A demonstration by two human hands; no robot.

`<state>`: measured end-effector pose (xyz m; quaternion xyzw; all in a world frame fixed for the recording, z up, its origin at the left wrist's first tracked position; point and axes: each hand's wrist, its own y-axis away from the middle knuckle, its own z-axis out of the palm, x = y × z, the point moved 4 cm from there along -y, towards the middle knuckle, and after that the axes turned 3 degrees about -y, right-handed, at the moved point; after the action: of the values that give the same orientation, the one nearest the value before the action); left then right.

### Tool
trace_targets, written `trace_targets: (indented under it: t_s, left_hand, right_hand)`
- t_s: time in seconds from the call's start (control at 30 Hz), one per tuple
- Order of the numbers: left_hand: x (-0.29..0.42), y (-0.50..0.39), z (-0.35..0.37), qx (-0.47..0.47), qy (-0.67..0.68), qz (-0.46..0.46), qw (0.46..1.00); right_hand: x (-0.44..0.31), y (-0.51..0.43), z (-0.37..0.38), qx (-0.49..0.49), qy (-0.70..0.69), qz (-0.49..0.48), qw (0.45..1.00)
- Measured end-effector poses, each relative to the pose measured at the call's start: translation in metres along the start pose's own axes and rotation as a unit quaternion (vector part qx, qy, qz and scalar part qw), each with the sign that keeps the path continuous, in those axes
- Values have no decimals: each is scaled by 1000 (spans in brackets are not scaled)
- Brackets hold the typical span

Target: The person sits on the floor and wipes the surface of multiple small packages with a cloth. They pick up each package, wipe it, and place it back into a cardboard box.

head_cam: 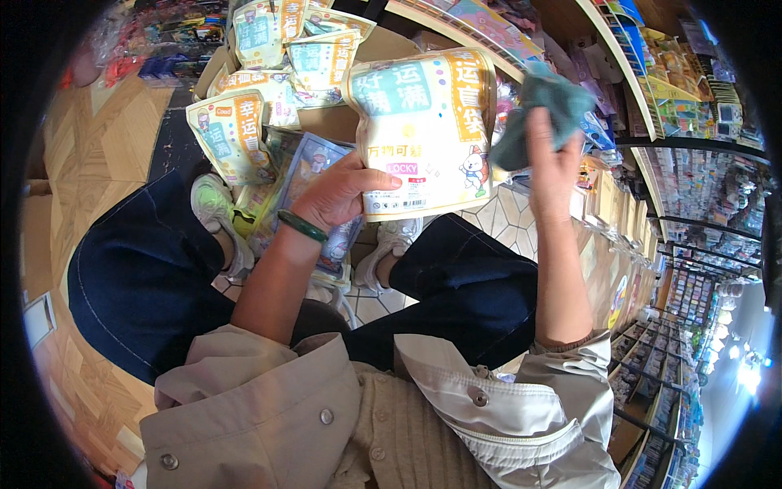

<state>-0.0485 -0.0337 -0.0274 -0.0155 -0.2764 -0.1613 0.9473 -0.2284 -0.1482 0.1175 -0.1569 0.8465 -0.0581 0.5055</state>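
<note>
My left hand [342,192] grips the lower left edge of a cream printed foil pouch [421,134], thumb across its front. The pouch is held up with its printed face toward me and bears writing and a cartoon rabbit. To its right, my right hand [553,162] is raised, somewhat blurred, with a dark green cloth [547,113] bunched in its fingers. Cloth and pouch look close at the pouch's right edge; whether they touch I cannot tell. A green bangle [302,226] circles my left wrist.
Similar pouches [269,36] stand in a cardboard box [391,46] ahead, and another pouch [229,137] leans nearer my shoe [214,202]. Blue printed packets [311,165] lie between my feet. Stocked shelves [702,183] line the right side. Packaged goods [183,36] lie at the upper left.
</note>
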Motion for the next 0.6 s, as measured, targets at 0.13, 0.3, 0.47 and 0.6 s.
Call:
trace_targets:
  t_s: [0.13, 0.3, 0.47, 0.6]
  left_hand:
    - [-7, -3, -1, -58, -24, 63, 996]
    - [-17, 1, -36, -38, 277, 67, 958]
    - [-12, 2, -41, -101, 321, 111, 935]
    - [11, -2, -26, -40, 211, 156, 964]
  right_hand:
    - [-19, 39, 66, -245, 199, -224, 922]
    - [-45, 91, 105, -401, 141, -313, 849]
    - [-46, 86, 108, -383, 236, -381, 808]
    - [-34, 47, 82, -197, 254, -335, 886]
